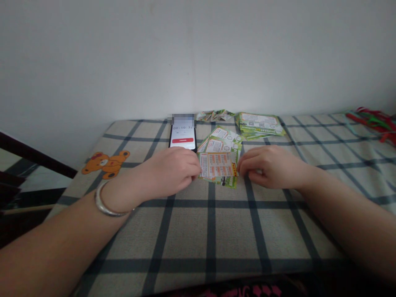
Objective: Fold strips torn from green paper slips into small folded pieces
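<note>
A small printed card (216, 164) with orange and white blocks of print lies between my two hands, over a few similar green-and-white cards (219, 135) fanned out beneath and behind it. My left hand (177, 170), with a silver bangle at the wrist, is closed at the card's left edge; its fingertips are partly hidden. At the right edge, the curled fingers of my right hand (267, 167) are closed on the card, the thumb held low. The phone (183, 138), showing a running timer, lies just behind my left hand.
Against the wall, a stack of green cards (261, 123) lies right of several folded paper pieces (215, 115). Red and green ribbon-like strips (375, 123) lie at the far right. An orange bear picture (106, 164) is on the checked tablecloth (192, 231) at left.
</note>
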Demonstrator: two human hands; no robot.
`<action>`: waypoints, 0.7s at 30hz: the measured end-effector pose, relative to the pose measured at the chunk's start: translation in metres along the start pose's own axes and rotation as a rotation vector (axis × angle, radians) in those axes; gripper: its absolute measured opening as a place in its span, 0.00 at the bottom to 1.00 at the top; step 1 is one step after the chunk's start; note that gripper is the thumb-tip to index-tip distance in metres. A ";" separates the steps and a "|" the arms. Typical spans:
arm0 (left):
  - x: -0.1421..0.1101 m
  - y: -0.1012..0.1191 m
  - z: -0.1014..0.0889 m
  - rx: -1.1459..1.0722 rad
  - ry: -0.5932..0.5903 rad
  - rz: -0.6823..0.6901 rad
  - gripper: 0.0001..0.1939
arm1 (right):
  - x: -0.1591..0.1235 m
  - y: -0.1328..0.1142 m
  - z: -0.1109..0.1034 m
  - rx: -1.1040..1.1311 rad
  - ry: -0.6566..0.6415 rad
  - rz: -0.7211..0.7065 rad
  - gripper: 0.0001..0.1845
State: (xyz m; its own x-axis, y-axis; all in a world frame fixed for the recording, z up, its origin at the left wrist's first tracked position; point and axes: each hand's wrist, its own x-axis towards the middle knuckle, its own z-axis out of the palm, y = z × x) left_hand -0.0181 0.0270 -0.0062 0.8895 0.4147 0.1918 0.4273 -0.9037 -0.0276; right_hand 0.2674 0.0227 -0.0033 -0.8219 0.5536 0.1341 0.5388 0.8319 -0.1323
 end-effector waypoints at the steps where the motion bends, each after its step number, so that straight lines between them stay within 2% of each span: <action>1: 0.000 0.001 0.000 -0.003 -0.003 -0.015 0.09 | 0.001 -0.001 0.001 0.001 -0.012 0.022 0.13; 7: 0.002 0.005 0.009 0.051 -0.023 -0.077 0.07 | 0.004 -0.005 0.008 -0.053 -0.021 0.047 0.14; 14: 0.000 0.009 0.019 0.152 0.097 -0.070 0.09 | 0.009 -0.005 0.008 -0.066 0.003 0.013 0.13; 21: 0.002 0.010 0.020 0.184 0.120 -0.073 0.09 | 0.010 -0.006 0.010 -0.157 0.029 -0.013 0.10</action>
State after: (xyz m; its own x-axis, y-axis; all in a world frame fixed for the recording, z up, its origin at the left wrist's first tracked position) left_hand -0.0090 0.0207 -0.0257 0.8343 0.4524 0.3151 0.5217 -0.8327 -0.1858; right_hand 0.2544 0.0228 -0.0110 -0.8248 0.5413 0.1631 0.5520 0.8335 0.0249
